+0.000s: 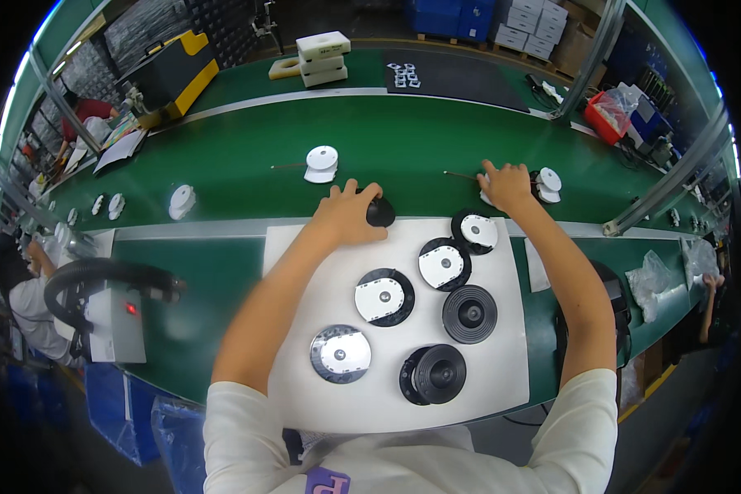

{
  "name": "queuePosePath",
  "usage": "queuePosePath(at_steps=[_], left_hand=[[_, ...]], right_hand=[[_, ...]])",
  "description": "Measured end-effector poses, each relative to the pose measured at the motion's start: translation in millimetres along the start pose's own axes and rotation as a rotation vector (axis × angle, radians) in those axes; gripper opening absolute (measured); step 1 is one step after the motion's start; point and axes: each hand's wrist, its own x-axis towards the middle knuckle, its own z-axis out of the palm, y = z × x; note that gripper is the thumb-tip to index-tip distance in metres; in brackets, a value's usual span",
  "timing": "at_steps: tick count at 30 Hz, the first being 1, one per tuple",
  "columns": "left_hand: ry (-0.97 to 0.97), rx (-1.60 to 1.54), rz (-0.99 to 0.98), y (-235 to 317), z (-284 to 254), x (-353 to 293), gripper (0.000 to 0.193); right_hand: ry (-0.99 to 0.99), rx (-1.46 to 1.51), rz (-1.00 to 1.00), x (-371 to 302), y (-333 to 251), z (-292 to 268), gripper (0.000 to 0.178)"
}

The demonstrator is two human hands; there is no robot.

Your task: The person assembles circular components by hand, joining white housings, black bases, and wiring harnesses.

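Note:
My left hand [356, 216] is curled over a black rounded part [379, 212] at the far edge of the white sheet [395, 239]. Farther right, my right hand [508, 186] closes over a white round part [485, 198], mostly hidden under the fingers; a thin lead sticks out to its left. Just right of that hand sits another white disc part [549, 184] with black beside it. On the sheet lie several black discs with white half-covered faces [384, 297], a black ringed disc [469, 314] and a stacked black pair [439, 375].
Across the green belt [247, 165] are more white disc parts [321, 163]. A grey box with a black hose [117, 321] stands left. Metal posts [671, 181] rise at right, near plastic bags [654, 284] and a red bin [607, 117]. Other people sit at both sides.

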Motion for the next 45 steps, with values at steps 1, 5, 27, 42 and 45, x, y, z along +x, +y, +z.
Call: queuePosePath(at_steps=[1,5,27,42,45], left_hand=[[0.001,0.004,-0.012,1,1,-11,0.077],[0.072,0.102,-0.012,4,4,-56,0.071],[0.829,-2.726,-0.042,-142,3,-242,0.050],[1.094,-2.819,-0.073,-44,54,-368,0.049],[1.028,-2.768,0.011,-51,51,-363,0.050]], right_hand=[[0.004,0.007,-0.010,0,0,3,0.049],[0.103,0.088,0.027,-6,7,-1,0.046],[-0.661,2.180,-0.330,-83,-320,-213,0.048],[-1.132,2.438,-0.338,-94,-432,-176,0.050],[-1.249,2.441,-0.322,-102,-416,-205,0.062]])
